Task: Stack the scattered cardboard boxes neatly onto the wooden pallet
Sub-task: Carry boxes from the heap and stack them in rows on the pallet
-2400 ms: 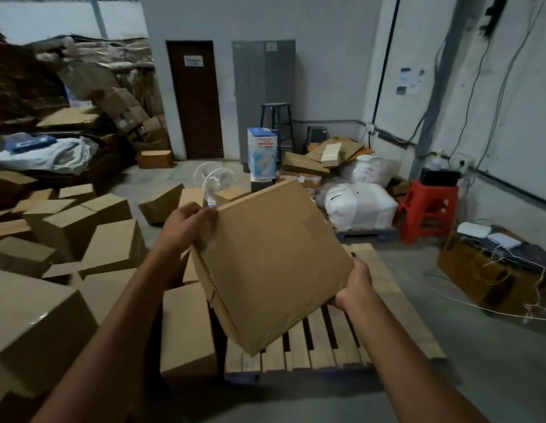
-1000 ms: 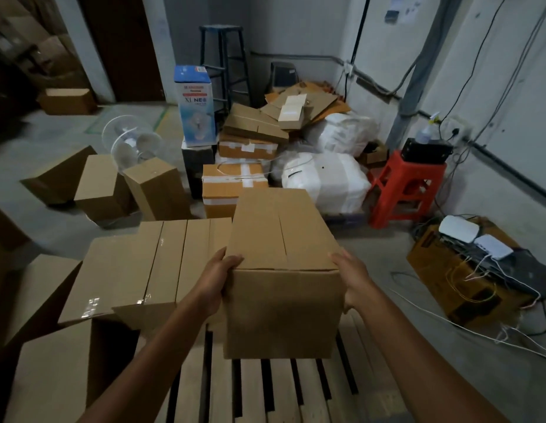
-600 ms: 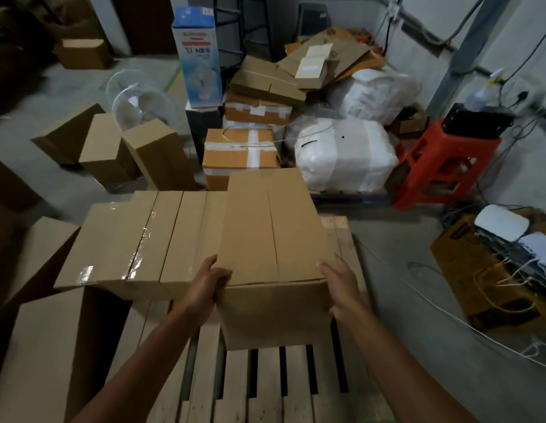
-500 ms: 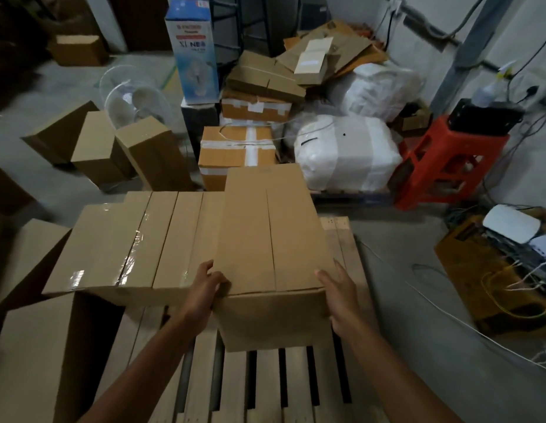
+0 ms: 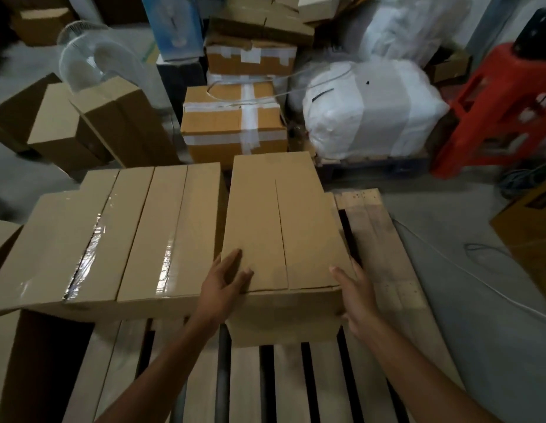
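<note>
Where the cardboard box (image 5: pixel 278 227) stands on the wooden pallet (image 5: pixel 375 239), its left long side lies just beside a row of taped boxes (image 5: pixel 137 239) that occupies the left part of the pallet (a narrow gap shows between them at the far end). The box top faces up, and its centre seam runs away from the camera. The left hand (image 5: pixel 224 288) rests on the near left corner of the top, fingers spread and nearly straight on the cardboard. The right hand (image 5: pixel 357 297) lies flat against the near right side wall, fingers extended along it. Bare slats show in front of the box and to its right.

Beyond the pallet, on the floor (image 5: pixel 449 193), stand a tape-crossed carton (image 5: pixel 232 120), a white wrapped bundle (image 5: pixel 369 111) to its right, and a red plastic stool (image 5: pixel 497 111) at the right edge. Loose boxes (image 5: pixel 91 126) and a fan guard (image 5: pixel 82 62) lie at the far left. A white cable (image 5: pixel 479 276) runs over the floor to the right of the pallet.
</note>
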{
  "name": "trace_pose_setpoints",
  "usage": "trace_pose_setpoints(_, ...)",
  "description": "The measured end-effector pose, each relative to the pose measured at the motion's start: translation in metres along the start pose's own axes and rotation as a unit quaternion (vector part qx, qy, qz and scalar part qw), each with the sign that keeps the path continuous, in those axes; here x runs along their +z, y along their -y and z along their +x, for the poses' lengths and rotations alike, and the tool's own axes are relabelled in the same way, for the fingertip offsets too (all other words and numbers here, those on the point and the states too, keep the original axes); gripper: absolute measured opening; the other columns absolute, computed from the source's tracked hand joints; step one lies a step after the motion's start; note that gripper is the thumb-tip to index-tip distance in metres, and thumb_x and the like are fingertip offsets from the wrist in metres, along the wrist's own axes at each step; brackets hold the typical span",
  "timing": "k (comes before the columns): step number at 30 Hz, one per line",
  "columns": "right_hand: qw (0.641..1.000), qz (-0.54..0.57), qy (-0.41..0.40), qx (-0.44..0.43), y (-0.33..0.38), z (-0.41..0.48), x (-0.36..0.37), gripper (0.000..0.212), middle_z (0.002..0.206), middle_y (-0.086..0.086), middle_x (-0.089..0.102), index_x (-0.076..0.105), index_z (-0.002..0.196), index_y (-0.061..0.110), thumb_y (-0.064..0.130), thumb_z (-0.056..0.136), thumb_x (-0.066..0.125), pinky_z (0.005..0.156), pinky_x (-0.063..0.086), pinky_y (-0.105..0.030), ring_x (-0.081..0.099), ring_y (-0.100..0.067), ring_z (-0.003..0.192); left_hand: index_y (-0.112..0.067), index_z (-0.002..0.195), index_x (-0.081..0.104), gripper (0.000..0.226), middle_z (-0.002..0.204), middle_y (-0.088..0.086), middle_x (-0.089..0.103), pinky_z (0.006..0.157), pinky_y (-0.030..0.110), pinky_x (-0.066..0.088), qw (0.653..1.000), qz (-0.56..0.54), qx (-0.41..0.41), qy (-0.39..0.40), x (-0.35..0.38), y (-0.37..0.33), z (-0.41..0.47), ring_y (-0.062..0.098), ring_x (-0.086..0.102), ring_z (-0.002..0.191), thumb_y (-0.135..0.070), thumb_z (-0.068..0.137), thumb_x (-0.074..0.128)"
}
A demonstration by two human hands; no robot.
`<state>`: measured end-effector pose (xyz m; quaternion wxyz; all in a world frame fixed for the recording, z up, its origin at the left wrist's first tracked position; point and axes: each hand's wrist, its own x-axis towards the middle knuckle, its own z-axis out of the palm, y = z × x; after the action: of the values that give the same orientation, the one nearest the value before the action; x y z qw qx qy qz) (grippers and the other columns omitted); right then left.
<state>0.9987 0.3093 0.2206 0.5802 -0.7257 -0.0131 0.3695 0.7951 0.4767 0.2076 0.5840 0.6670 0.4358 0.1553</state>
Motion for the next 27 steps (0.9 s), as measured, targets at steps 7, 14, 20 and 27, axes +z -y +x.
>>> trace_pose_setpoints(7, 1.000, -0.014, 0.008, 0.019, -0.078, 0.055, 0.016, 0.058, 0.135, 0.013, 0.052, 0.041, 0.152, 0.030, 0.028, 0.099, 0.064, 0.111, 0.038, -0.047, 0.048, -0.013, 0.123, -0.050, 0.141, 0.048, 0.081, 0.160, -0.008, 0.033, 0.102, 0.048, 0.053, 0.999, 0.004, -0.036, -0.008, 0.024, 0.086, 0.025, 0.017, 0.047, 0.137, -0.075, 0.067, 0.072)
trace_pose_setpoints(14, 0.998, -0.032, 0.004, 0.050, -0.129, 0.080, 0.030, 0.064, 0.145, 0.007, 0.051, 0.034, 0.155, 0.033, 0.024, 0.099, 0.063, 0.107, 0.040, -0.049, 0.049, -0.019, 0.128, -0.042, 0.152, 0.035, 0.068, 0.163, -0.005, 0.017, 0.106, 0.056, 0.048, 0.991, 0.122, -0.044, -0.027, 0.035, 0.134, 0.041, 0.030, 0.036, 0.143, -0.036, 0.093, 0.068)
trace_pose_setpoints(20, 0.995, -0.083, 0.031, 0.038, -0.149, 0.105, 0.050, 0.070, 0.155, 0.001, 0.045, 0.028, 0.158, 0.034, 0.022, 0.098, 0.064, 0.112, 0.042, -0.052, 0.046, -0.021, 0.137, -0.035, 0.157, 0.027, 0.070, 0.165, 0.010, 0.010, 0.104, 0.047, 0.051, 0.971, 0.234, -0.043, -0.023, 0.029, 0.150, 0.058, 0.030, 0.053, 0.129, -0.031, 0.097, 0.063)
trace_pose_setpoints(27, 0.973, -0.219, 0.044, -0.050, -0.148, 0.109, 0.074, 0.074, 0.161, -0.001, 0.034, 0.008, 0.161, 0.032, 0.015, 0.105, 0.052, 0.101, 0.039, -0.027, 0.048, -0.014, 0.126, -0.026, 0.152, 0.041, 0.080, 0.169, 0.007, 0.005, 0.120, 0.058, 0.024, 0.881, 0.459, 0.115, -0.002, -0.020, 0.151, 0.068, 0.033, -0.004, 0.154, -0.043, 0.083, 0.077)
